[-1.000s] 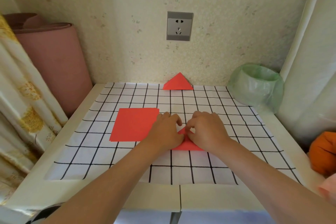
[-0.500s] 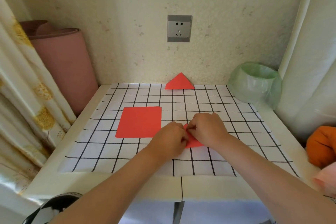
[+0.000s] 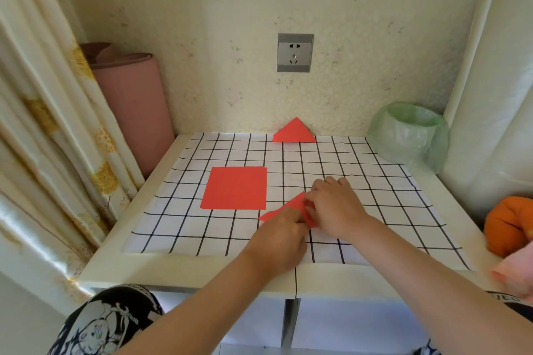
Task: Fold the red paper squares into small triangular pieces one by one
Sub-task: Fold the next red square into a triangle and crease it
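Pinching a part-folded red paper piece point(image 3: 291, 206), left hand point(image 3: 281, 229) and right hand point(image 3: 336, 204) touched. Flimsy and light, it seemed best gripped at corners.

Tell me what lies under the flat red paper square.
The flat red paper square lies on the white sheet with black grid lines, spread over the white table. Whatever is directly beneath it, including further squares, is covered.

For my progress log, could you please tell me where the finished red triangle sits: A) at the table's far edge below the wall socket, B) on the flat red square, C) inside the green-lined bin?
A: the finished red triangle sits at the far edge, under the wall socket.
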